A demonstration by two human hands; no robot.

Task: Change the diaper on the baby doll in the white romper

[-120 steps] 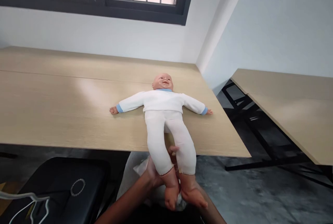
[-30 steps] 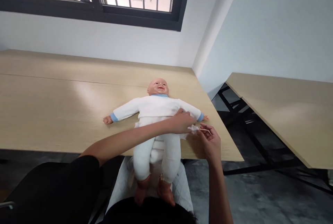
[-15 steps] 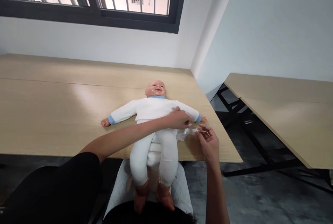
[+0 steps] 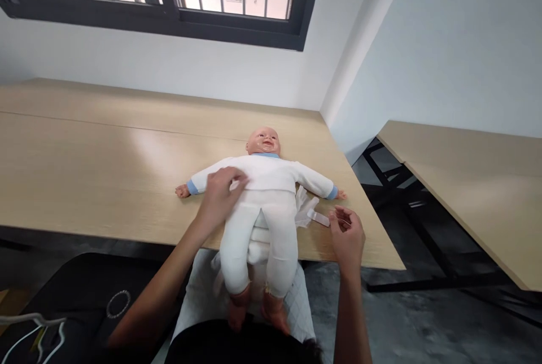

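Note:
A baby doll in a white suit with blue cuffs lies on its back near the front edge of a wooden table, its legs hanging over the edge. A white nappy lies under it, and one tab sticks out at the doll's right side. My left hand rests on the doll's left hip with fingers curled on a white corner of fabric. My right hand hovers just right of the tab, fingers loosely bent, holding nothing I can see.
A second wooden table stands to the right across a gap with black frame legs. A black bag with a white hanger sits at lower left. A quilted white pad lies under the doll's feet.
My left hand has crossed from the doll's right hip to its left hip. The nappy tab now lies loose on the table, with my right hand a little off it.

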